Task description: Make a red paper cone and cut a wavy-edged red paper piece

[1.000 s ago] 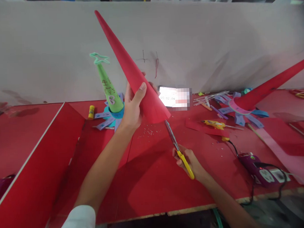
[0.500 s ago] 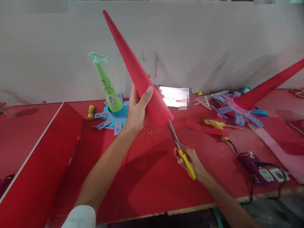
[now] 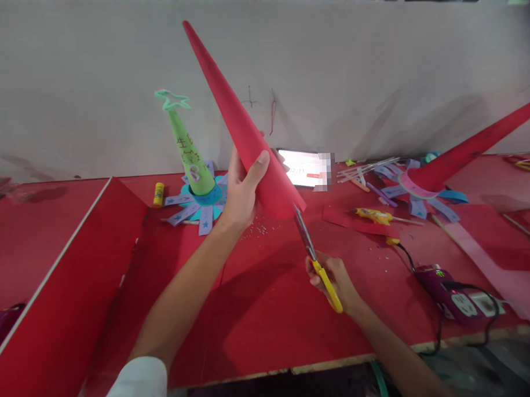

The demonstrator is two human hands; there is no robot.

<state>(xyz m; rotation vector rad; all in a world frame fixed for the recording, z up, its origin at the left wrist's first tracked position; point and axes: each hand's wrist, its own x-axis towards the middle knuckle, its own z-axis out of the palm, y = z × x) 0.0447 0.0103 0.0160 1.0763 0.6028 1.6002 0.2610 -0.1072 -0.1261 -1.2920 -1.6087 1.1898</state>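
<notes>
A long red paper cone is tilted with its tip up and to the left. My left hand is wrapped round its lower part, thumb across the front. Yellow-handled scissors are in my right hand, below and right of the cone. Their blades point up and meet the cone's wide bottom edge; whether paper lies between them is too small to tell. Behind my left forearm, a decorated green cone stands on a blue base with purple strips.
A yellow glue stick stands left. Behind the cone is a lit phone. On the right are a yellow glue gun, a purple corded device and another red cone. A red board stands at the left.
The red cone and my left hand have shifted slightly right. The scissors and my right hand have moved slightly right too, with the blade tips still at the cone's bottom edge.
</notes>
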